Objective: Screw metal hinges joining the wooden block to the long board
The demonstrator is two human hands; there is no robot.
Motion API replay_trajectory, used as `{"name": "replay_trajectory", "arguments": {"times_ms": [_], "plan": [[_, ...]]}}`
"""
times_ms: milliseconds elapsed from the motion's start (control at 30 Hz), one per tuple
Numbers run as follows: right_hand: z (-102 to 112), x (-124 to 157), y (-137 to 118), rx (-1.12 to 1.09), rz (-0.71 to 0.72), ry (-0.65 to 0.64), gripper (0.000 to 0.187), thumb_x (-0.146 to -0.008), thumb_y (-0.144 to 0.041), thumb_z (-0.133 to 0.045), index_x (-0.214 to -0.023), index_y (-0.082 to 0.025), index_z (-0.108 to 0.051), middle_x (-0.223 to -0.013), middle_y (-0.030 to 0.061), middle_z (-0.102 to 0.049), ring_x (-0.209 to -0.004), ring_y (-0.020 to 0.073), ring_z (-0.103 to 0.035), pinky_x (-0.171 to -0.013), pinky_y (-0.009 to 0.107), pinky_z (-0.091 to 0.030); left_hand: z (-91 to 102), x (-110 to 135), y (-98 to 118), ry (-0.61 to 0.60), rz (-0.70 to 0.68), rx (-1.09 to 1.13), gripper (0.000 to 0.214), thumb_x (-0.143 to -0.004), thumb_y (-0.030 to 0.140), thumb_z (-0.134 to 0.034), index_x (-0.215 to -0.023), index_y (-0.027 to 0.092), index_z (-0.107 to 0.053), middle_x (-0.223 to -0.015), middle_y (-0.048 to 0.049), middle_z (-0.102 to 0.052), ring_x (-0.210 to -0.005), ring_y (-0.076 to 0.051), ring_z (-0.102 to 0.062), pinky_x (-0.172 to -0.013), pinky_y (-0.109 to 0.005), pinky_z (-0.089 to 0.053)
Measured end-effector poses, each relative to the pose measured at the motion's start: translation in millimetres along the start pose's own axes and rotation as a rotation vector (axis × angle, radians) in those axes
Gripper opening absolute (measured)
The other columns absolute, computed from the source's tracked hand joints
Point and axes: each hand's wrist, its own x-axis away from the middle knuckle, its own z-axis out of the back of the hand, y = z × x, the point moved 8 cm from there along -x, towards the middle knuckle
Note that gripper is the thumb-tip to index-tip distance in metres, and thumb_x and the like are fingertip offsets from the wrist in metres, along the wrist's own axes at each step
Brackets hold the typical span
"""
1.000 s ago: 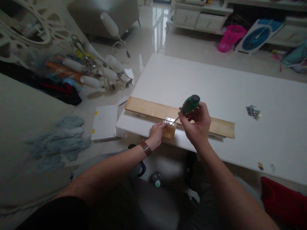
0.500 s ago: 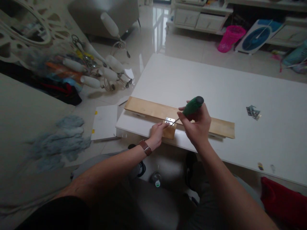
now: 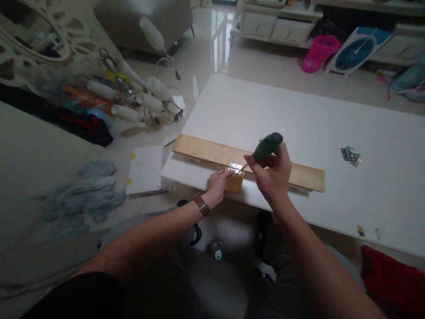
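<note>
My right hand (image 3: 274, 175) is closed around the green handle of a screwdriver (image 3: 268, 145). The shaft slants down to the left, and its tip meets a silver hinge (image 3: 235, 167). That hinge lies across a long wooden board (image 3: 206, 149) and a small wooden block (image 3: 235, 182) at the board's near side. My left hand (image 3: 218, 185), with a brown-strapped watch (image 3: 201, 204) on the wrist, presses its fingertips together on the hinge beside the screwdriver tip. Whether a screw is under the tip is too small to tell.
The board lies on a large white panel (image 3: 265, 106). Several loose metal hinges (image 3: 351, 156) form a pile at the right. A smaller white panel (image 3: 145, 169) is at the left, near a lamp with white shades (image 3: 152, 34). A clear bottle (image 3: 216, 249) stands between my feet.
My right hand and the screwdriver handle have shifted very slightly, with the fingers turning around the handle. My left hand, the hinge and the boards look the same.
</note>
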Motion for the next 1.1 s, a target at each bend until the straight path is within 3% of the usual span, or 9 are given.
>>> {"name": "replay_trajectory", "arguments": {"times_ms": [200, 367, 600, 800, 1100], "plan": [[-1.1, -0.2, -2.0, -0.068, -0.036, -0.030, 0.032, -0.087, -0.029, -0.078, -0.115, -0.029, -0.062, -0.103, 0.0015, -0.080, -0.061, 0.0134, -0.066, -0.048, 0.028, -0.051, 0.2, 0.4, 0.1, 0.002, 0.005, 0.020, 0.024, -0.067, 0.043, -0.085, -0.076, 0.022, -0.079, -0.083, -0.0041, -0.078, -0.092, -0.025, -0.068, -0.087, -0.035, -0.047], [-4.1, -0.5, -7.5, -0.080, -0.024, -0.135, 0.038, -0.088, -0.026, -0.071, -0.124, -0.028, -0.060, -0.112, 0.0036, -0.082, -0.063, 0.0133, -0.071, -0.051, 0.028, -0.055, -2.2, 1.8, -2.1, -0.004, 0.054, 0.082, 0.025, -0.064, 0.042, -0.086, -0.077, 0.021, -0.079, -0.082, -0.0037, -0.078, -0.083, -0.024, -0.067, -0.080, -0.034, -0.047], [-6.3, 2.2, -10.5, -0.037, 0.061, -0.135, 0.044, -0.089, -0.026, -0.074, -0.129, -0.030, -0.058, -0.107, 0.0023, -0.079, -0.064, 0.0129, -0.067, -0.051, 0.028, -0.053, -3.8, 4.1, 2.5, -0.033, 0.019, 0.072, 0.025, -0.066, 0.043, -0.084, -0.076, 0.021, -0.080, -0.079, -0.0029, -0.076, -0.075, -0.020, -0.061, -0.073, -0.032, -0.041], [-2.4, -0.1, -5.1, 0.037, 0.084, -0.038, 0.037, -0.086, -0.044, -0.085, -0.113, -0.030, -0.062, -0.077, -0.0042, -0.062, -0.057, 0.0138, -0.055, -0.050, 0.031, -0.048, -2.7, 4.1, 3.4, -0.014, 0.018, 0.041, 0.022, -0.066, 0.041, -0.085, -0.077, 0.022, -0.082, -0.085, -0.0049, -0.080, -0.085, -0.024, -0.067, -0.079, -0.034, -0.045], [-5.6, 1.6, -3.9, -0.047, 0.008, -0.105, 0.040, -0.090, -0.031, -0.077, -0.127, -0.031, -0.060, -0.101, 0.0022, -0.080, -0.069, 0.0179, -0.070, -0.053, 0.032, -0.055, -1.7, 3.7, 3.2, -0.004, 0.006, 0.033, 0.022, -0.068, 0.041, -0.084, -0.077, 0.021, -0.081, -0.083, -0.0048, -0.079, -0.083, -0.024, -0.066, -0.076, -0.034, -0.044]]}}
